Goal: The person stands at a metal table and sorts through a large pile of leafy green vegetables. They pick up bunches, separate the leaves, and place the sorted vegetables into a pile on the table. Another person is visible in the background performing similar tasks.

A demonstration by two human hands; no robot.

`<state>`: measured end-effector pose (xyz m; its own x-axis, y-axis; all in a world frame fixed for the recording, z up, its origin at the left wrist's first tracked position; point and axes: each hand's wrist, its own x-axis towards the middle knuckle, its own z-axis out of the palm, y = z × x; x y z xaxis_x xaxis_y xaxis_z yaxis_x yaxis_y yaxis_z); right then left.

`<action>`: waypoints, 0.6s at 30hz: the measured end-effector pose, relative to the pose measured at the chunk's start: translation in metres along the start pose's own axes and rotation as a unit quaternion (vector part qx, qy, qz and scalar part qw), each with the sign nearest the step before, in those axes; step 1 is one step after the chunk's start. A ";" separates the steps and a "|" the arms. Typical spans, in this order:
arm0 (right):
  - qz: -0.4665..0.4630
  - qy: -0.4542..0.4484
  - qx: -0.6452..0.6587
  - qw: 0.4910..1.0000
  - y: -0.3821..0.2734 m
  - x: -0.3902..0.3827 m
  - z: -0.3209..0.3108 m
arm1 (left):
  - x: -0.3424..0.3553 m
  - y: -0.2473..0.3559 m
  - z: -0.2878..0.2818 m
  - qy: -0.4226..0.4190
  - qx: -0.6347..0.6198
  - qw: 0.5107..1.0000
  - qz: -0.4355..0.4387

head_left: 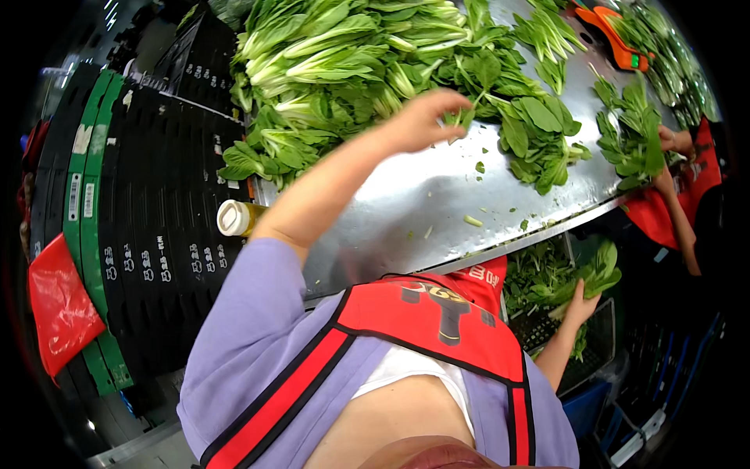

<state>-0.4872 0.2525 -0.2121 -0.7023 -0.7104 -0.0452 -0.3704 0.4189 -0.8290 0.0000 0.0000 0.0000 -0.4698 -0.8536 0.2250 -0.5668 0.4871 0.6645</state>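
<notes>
My right grip (580, 306) holds a bunch of bok choy (594, 273) low over the black crate (601, 332) beside the steel bench (406, 203). Farther out, my left grip (428, 119) pinches a bok choy stem (467, 116) at the edge of the heaped greens (344, 62).

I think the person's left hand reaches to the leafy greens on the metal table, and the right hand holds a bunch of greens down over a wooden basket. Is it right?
Not quite. In the head view, the left hand does reach to the leafy greens on the metal table, and the right hand holds a bunch of greens. But below it is a dark plastic crate, not a wooden basket.
</notes>
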 end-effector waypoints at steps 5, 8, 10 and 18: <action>-0.071 0.053 -0.386 0.918 0.003 0.016 -0.012 | 0.018 -0.075 -0.122 0.197 0.110 0.973 -0.041; -0.103 -0.025 0.051 0.993 -0.051 0.026 0.034 | 0.015 -0.131 -0.197 0.257 0.238 0.935 -0.049; -0.155 -0.070 0.121 0.978 -0.115 0.007 0.082 | 0.001 -0.165 -0.239 0.257 0.357 0.891 -0.109; -0.209 -0.558 0.144 0.790 -0.260 -0.111 0.227 | -0.046 -0.224 -0.285 0.302 0.287 0.852 -0.316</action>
<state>-0.1750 0.0935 -0.1183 0.4771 -0.8766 -0.0634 -0.1610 -0.0162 -0.9868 0.3409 -0.1226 0.0440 0.3890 -0.8333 0.3927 -0.8963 -0.2440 0.3702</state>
